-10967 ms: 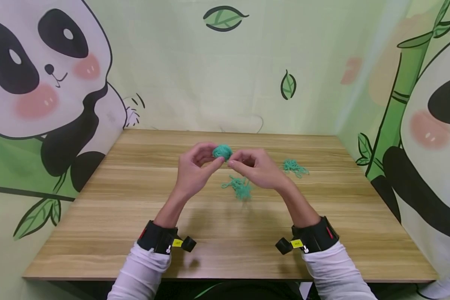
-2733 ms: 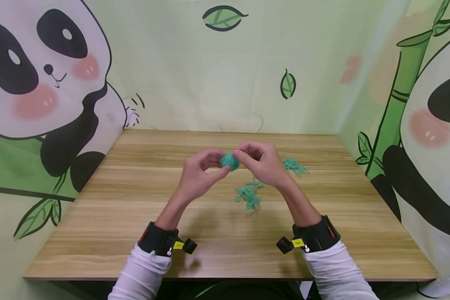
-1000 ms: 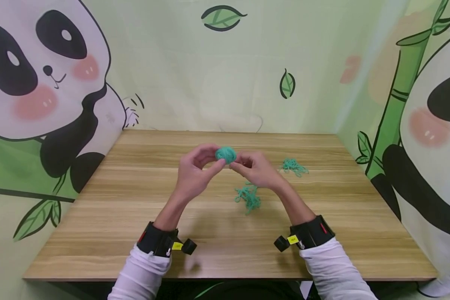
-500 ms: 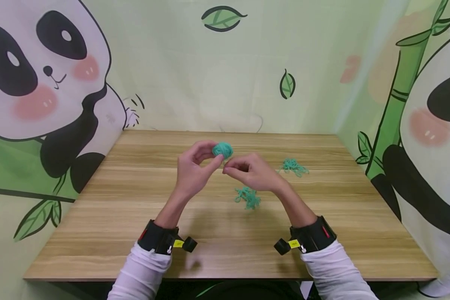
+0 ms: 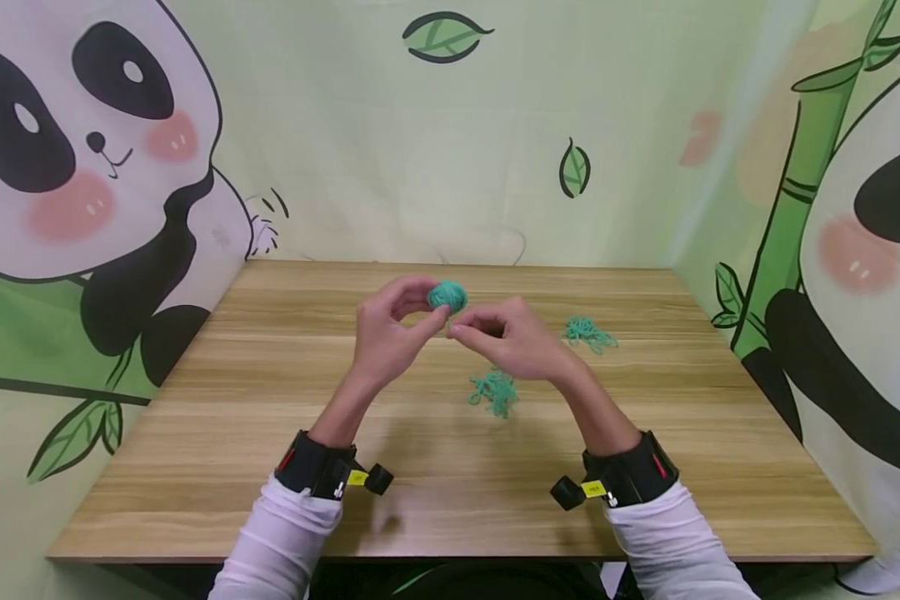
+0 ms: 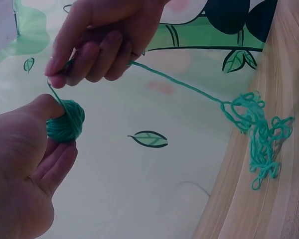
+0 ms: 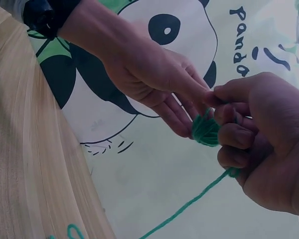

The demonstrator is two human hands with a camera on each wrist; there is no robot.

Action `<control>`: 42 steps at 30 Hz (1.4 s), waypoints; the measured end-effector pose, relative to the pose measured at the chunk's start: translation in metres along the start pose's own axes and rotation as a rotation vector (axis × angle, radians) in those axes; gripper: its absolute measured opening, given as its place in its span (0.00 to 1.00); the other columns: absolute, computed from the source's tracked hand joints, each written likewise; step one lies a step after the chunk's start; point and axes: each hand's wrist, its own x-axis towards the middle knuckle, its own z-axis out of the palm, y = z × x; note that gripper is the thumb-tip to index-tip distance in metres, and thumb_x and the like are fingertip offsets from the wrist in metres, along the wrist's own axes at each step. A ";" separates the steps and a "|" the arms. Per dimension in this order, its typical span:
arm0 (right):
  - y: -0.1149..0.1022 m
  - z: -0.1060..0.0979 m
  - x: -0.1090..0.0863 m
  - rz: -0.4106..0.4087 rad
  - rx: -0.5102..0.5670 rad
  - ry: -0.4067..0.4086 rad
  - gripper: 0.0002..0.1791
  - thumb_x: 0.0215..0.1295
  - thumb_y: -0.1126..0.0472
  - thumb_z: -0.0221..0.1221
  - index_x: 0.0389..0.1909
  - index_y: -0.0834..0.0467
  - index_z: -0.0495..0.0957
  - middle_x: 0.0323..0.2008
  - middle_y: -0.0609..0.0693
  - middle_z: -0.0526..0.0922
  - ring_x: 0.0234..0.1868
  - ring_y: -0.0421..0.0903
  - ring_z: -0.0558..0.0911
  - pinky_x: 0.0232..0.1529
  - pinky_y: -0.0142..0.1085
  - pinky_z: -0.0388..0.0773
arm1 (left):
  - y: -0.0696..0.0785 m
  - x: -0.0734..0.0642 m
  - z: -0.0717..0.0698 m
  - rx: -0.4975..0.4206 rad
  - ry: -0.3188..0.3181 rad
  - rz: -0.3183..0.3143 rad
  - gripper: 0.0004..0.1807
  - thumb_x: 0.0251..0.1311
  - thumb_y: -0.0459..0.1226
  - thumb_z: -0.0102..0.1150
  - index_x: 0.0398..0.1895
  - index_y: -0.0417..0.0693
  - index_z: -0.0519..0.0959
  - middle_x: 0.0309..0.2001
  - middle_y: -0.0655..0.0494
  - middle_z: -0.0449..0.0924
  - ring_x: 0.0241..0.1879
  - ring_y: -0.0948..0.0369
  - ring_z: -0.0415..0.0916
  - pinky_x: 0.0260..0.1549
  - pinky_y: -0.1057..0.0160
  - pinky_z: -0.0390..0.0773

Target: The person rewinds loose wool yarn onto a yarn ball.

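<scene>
My left hand [image 5: 387,335] pinches the yarn ball [image 5: 447,296] | my right hand [image 5: 516,342] grips the strand [image 6: 179,82], seemingly for tension | loose tangle [image 5: 495,393] beneath it

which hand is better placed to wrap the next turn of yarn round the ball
The right hand, probably: it pinches the strand near the ball, and that strand runs on to a loose pile. The left hand grips the ball, so it seems better suited to steadying it.
</scene>
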 end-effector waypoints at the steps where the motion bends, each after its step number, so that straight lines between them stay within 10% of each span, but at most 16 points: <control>1: -0.001 -0.001 0.000 0.010 0.007 0.028 0.09 0.76 0.63 0.60 0.42 0.60 0.89 0.19 0.45 0.72 0.18 0.42 0.65 0.20 0.28 0.63 | 0.000 0.000 0.000 -0.004 -0.009 0.002 0.15 0.54 0.18 0.69 0.46 0.21 0.81 0.43 0.34 0.86 0.38 0.46 0.85 0.41 0.45 0.87; 9: -0.006 -0.002 0.000 0.017 0.031 0.254 0.08 0.73 0.71 0.60 0.42 0.70 0.87 0.25 0.51 0.80 0.19 0.42 0.67 0.21 0.26 0.66 | 0.000 -0.001 -0.001 0.001 -0.073 -0.020 0.15 0.55 0.19 0.69 0.47 0.22 0.81 0.43 0.34 0.85 0.39 0.47 0.84 0.42 0.42 0.86; 22: -0.031 -0.005 0.002 0.051 0.043 0.371 0.07 0.72 0.71 0.60 0.38 0.73 0.84 0.19 0.50 0.74 0.18 0.39 0.66 0.19 0.23 0.63 | 0.001 -0.003 -0.002 -0.043 -0.205 -0.040 0.16 0.55 0.19 0.69 0.48 0.23 0.80 0.42 0.35 0.85 0.39 0.48 0.84 0.42 0.44 0.86; 42: 0.034 -0.011 0.000 0.061 0.055 0.415 0.08 0.73 0.62 0.63 0.39 0.63 0.86 0.18 0.47 0.72 0.18 0.43 0.65 0.17 0.26 0.62 | 0.012 -0.004 -0.001 -0.176 -0.282 -0.101 0.16 0.57 0.19 0.67 0.50 0.25 0.81 0.43 0.35 0.86 0.41 0.48 0.84 0.46 0.46 0.86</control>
